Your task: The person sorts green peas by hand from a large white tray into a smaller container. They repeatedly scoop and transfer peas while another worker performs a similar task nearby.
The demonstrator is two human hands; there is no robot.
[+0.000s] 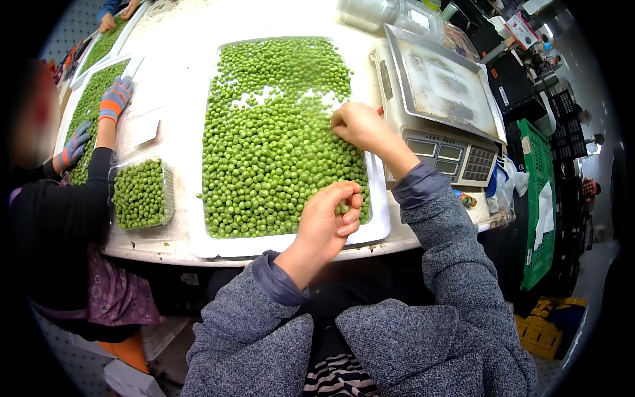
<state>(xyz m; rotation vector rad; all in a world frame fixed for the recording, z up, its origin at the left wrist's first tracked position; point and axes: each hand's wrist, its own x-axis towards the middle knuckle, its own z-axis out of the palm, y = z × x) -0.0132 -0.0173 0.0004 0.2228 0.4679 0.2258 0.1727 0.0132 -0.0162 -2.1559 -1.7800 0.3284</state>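
Shelled green peas cover most of a white foam tray in front of me, with its white bottom showing through towards the far end. My left hand is curled above the tray's near right corner, palm turned inward, and a few peas show between its fingers. Over the right side of the tray, my right hand has its fingertips drawn together down by the peas. Whether a pea is pinched there is hidden by the fingers.
A digital weighing scale stands right of the tray. On the left sits a clear plastic box of peas. Beyond it, a co-worker's gloved hands work over another pea tray. Stacked clear containers lie at the back.
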